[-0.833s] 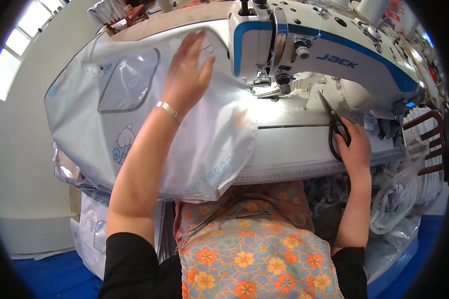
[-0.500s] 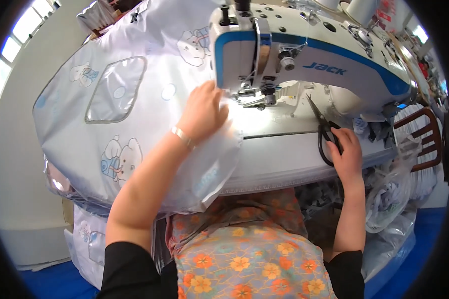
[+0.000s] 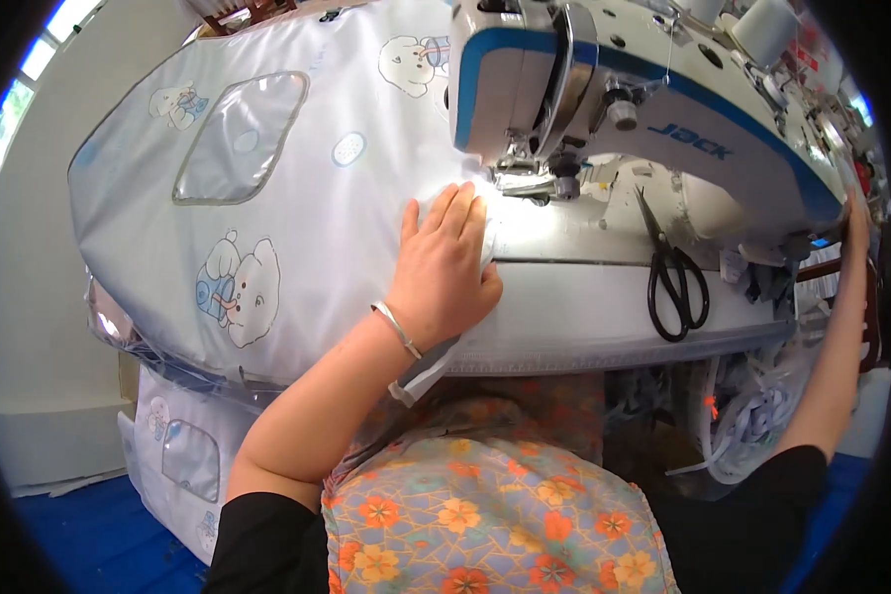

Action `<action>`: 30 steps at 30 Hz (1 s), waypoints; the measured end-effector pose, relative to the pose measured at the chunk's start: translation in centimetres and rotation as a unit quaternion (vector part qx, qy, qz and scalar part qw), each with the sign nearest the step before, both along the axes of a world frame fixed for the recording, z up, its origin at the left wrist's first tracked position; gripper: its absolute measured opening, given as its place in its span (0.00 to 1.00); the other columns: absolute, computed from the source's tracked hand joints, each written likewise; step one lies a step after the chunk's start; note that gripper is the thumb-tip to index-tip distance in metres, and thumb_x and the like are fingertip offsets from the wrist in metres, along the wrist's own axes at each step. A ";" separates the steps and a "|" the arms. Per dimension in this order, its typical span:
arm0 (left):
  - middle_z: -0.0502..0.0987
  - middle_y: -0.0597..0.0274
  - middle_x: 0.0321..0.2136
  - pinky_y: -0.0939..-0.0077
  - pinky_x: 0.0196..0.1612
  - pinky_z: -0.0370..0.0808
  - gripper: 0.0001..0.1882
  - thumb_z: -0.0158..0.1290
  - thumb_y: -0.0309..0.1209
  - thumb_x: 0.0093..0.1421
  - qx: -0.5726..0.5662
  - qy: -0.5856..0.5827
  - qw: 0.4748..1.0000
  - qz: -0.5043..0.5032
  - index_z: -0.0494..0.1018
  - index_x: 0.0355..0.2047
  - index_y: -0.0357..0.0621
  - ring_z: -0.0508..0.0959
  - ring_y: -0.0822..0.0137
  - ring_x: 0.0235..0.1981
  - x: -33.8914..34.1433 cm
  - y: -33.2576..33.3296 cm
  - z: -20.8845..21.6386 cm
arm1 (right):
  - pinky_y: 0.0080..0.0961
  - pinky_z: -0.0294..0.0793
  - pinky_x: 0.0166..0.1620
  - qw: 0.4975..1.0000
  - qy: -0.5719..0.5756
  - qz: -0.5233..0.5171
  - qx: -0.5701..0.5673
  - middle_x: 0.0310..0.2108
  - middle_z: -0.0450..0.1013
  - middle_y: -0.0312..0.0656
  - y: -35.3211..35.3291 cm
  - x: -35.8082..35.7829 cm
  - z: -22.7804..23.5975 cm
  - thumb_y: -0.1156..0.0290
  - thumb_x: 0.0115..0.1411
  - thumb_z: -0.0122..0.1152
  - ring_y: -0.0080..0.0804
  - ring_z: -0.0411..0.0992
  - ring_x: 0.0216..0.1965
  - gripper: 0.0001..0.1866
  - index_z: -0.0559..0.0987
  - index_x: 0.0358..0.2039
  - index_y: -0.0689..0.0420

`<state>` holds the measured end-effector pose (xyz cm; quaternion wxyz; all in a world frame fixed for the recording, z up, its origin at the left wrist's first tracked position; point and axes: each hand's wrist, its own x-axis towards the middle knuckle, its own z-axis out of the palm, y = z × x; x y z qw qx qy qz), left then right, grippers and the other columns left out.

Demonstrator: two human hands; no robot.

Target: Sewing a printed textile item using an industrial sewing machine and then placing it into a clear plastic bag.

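Left hand (image 3: 441,272): lay unclenched on white fabric (image 3: 356,223)
Right hand (image 3: 856,223): was at sewing machine's (image 3: 653,109) four o'clock; couldn't tell its grip
Scissors (image 3: 675,259): rested at left hand's three o'clock

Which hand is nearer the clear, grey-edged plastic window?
Left. The left hand is on the white printed fabric, right of the window; the right hand is at the right end of the white sewing machine.
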<state>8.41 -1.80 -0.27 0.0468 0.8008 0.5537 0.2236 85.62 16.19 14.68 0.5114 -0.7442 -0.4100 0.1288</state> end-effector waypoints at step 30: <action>0.74 0.59 0.30 0.66 0.35 0.75 0.16 0.52 0.18 0.44 0.114 -0.039 0.993 0.007 0.79 0.35 0.39 0.75 0.57 0.33 -3.9 -0.9 -1.4 | 0.29 0.69 0.58 0.901 -0.391 0.184 0.031 0.54 0.73 0.44 -20.8 -36.6 -8.7 0.76 0.64 0.56 0.35 0.71 0.56 0.19 0.75 0.56 0.58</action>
